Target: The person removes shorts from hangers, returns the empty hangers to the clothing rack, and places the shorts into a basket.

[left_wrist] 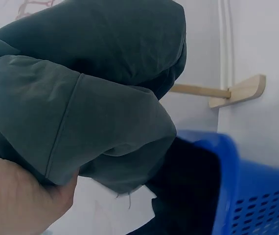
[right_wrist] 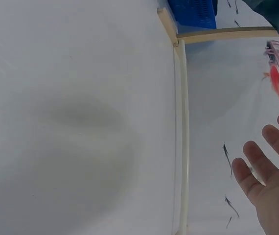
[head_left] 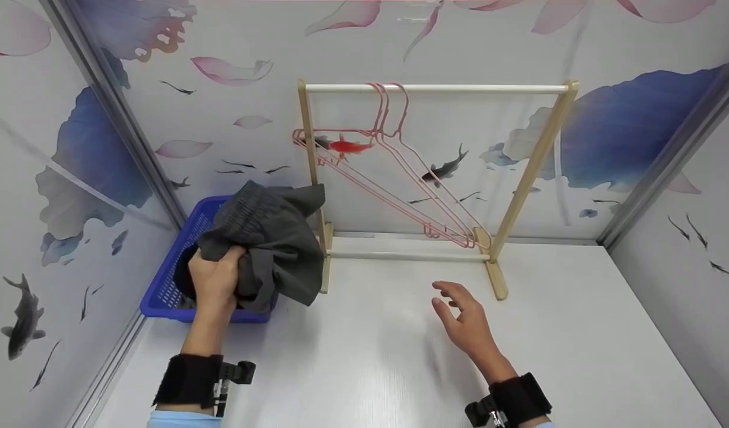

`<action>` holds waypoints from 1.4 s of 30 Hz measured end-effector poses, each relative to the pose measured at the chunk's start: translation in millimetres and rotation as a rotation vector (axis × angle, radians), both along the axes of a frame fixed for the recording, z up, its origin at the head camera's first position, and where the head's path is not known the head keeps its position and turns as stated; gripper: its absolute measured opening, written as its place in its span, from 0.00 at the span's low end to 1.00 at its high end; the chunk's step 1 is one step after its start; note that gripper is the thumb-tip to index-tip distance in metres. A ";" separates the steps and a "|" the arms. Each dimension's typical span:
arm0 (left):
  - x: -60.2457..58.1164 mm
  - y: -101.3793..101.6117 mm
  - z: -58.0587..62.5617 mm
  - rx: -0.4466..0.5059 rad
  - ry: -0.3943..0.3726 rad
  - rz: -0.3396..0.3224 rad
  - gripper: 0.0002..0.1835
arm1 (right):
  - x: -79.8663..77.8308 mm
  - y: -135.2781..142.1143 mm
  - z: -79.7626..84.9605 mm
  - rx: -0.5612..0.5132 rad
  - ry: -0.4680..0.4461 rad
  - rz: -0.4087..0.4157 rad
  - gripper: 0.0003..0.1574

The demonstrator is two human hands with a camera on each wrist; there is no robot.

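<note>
My left hand (head_left: 214, 278) grips a bunched pair of dark grey shorts (head_left: 287, 244), held up over the blue basket (head_left: 152, 297). A gathered elastic waistband shows at the top, and loose folds hang to the right, overlapping the rack's left post. In the left wrist view the grey cloth (left_wrist: 105, 117) fills much of the picture and hides most of the fingers. Black cloth (left_wrist: 193, 181) lies in the basket below. My right hand (head_left: 468, 324) is held in front of the rack with nothing in it; its fingers (right_wrist: 259, 159) are spread in the right wrist view.
A rack with wooden posts (head_left: 527, 178) and a white top rail (head_left: 483, 89) stands at the back of the white table (head_left: 364, 356). Several pink hangers (head_left: 420, 172) hang left of the rail's middle. Patterned walls (head_left: 233, 119) enclose the table at the back and sides.
</note>
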State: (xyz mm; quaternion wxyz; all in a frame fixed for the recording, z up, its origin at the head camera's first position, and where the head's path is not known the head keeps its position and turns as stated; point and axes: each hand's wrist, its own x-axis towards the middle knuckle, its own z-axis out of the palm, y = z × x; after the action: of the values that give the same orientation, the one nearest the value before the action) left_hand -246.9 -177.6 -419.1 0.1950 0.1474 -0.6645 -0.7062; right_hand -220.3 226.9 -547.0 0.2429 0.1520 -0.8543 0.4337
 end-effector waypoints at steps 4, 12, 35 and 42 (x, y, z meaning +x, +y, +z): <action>-3.7 -8.3 8.0 0.018 0.034 0.034 0.20 | -3.2 -2.3 3.5 0.007 0.011 0.006 0.18; -8.5 -29.1 21.1 0.019 0.069 0.101 0.15 | -4.7 -9.1 5.3 0.000 -0.024 0.017 0.18; -33.9 -54.0 10.2 -0.482 0.017 0.315 0.20 | -12.3 -26.1 18.7 0.035 0.064 0.058 0.19; -44.6 -51.4 -13.2 -0.611 0.148 0.338 0.22 | -11.0 -25.6 17.1 0.034 0.047 0.058 0.19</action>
State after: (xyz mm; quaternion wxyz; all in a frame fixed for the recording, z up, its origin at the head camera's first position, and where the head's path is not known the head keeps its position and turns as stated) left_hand -291.6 -229.0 -432.3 0.3916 0.1386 -0.7953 -0.4415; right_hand -231.2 201.3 -529.9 0.2477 0.1909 -0.8508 0.4224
